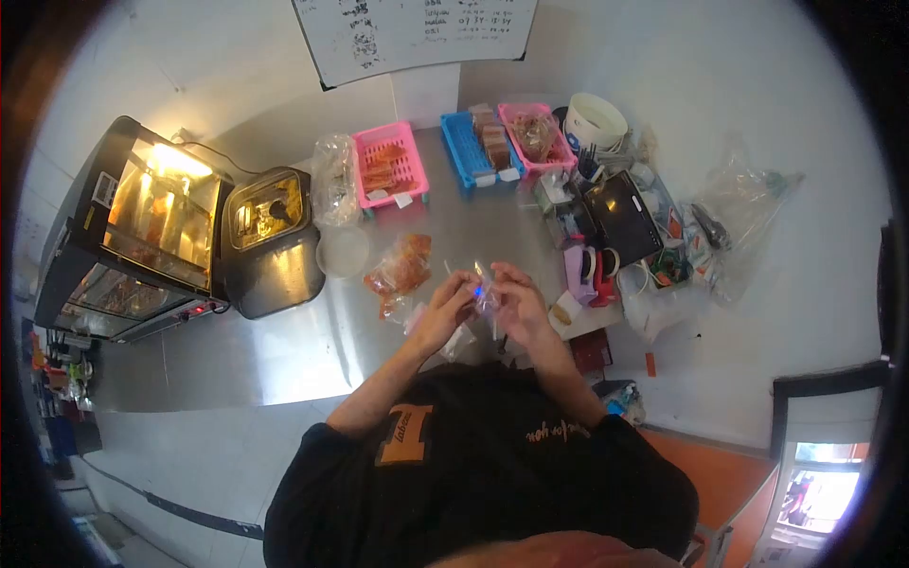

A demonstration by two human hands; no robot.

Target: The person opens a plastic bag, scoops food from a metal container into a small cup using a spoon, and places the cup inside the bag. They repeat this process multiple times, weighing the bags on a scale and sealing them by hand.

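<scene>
The left hand (447, 305) and right hand (519, 301) meet over the steel counter (284, 350), pinching 1 small clear bag (483, 292) between them. A packet of orange snacks (402, 265) lies just beyond, and 1 blue basket (469, 147) stands farther back.

Snack shop counter: heated display case (133, 232), steel worktop (275, 341), food baskets (390, 166).

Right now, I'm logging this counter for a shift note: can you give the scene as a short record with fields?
left hand: pinching small clear bag
right hand: pinching the same bag, opposite side
beside hands: snack bag, orange-brown contents, lying on steel counter
back row: pink basket, blue basket, second pink basket
far left: lit display warmer, black appliance next to it
</scene>
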